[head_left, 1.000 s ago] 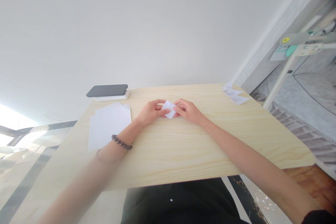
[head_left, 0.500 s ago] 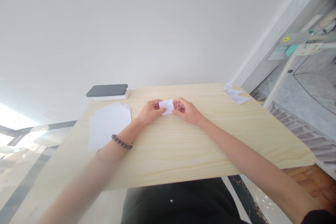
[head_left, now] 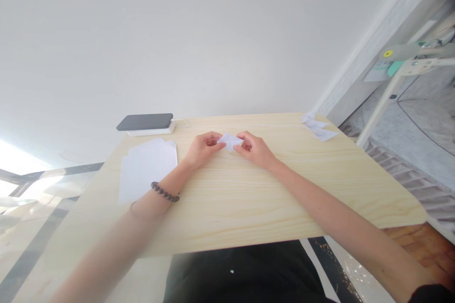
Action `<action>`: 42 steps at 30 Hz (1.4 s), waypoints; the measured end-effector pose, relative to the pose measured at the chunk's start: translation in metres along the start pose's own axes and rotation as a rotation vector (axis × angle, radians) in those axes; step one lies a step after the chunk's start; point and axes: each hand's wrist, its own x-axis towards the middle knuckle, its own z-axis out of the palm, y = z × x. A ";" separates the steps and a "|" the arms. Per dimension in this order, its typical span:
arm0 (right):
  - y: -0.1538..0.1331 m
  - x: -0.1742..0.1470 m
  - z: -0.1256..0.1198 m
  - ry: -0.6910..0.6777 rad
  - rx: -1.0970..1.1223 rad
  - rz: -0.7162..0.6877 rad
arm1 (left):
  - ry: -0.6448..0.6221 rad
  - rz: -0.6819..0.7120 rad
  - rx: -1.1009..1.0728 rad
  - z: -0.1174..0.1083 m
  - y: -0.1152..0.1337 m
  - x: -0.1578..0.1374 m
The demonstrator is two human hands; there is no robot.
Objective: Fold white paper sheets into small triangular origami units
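Between my hands, above the middle of the table, is a small piece of folded white paper (head_left: 229, 140) with crease lines across it and a pointed, diamond-like outline. My left hand (head_left: 204, 147) pinches its left side, thumb on the near face. On the other side my right hand (head_left: 255, 148) grips the right corner between thumb and fingers. The fingertips behind the paper are partly hidden. A dark beaded bracelet (head_left: 165, 192) circles my left wrist.
White paper sheets (head_left: 147, 168) lie on the left of the wooden table (head_left: 241, 203). Behind them a dark phone (head_left: 145, 122) rests on a white box (head_left: 152, 132) with a cable. Several folded white papers (head_left: 318, 128) lie at the far right, near a white metal frame (head_left: 382, 99).
The paper has gone from a roughly rectangular shape to a diamond-like one, its top now pointed. My right hand has closed onto its right corner; the left still holds it.
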 end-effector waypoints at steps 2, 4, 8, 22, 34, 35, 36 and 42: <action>-0.001 0.000 -0.001 0.025 -0.021 -0.011 | 0.028 0.020 0.035 0.000 0.000 0.000; -0.001 0.001 -0.002 0.041 -0.043 -0.021 | 0.042 0.043 0.079 0.000 0.000 0.000; 0.003 0.002 -0.002 0.070 -0.124 -0.102 | 0.021 0.099 0.237 -0.002 0.001 -0.001; 0.009 0.003 -0.003 -0.077 -0.288 -0.203 | 0.004 0.176 0.825 -0.002 0.001 -0.001; 0.010 0.004 0.000 -0.041 -0.353 -0.106 | -0.025 0.197 0.846 0.000 0.001 -0.001; 0.010 0.005 0.001 -0.031 -0.370 -0.098 | -0.031 0.191 0.849 0.000 0.000 -0.001; 0.011 0.005 0.002 -0.020 -0.387 -0.086 | -0.038 0.185 0.856 0.001 -0.001 0.000; 0.011 0.005 0.004 -0.011 -0.452 -0.025 | -0.005 0.106 0.944 0.003 -0.005 0.000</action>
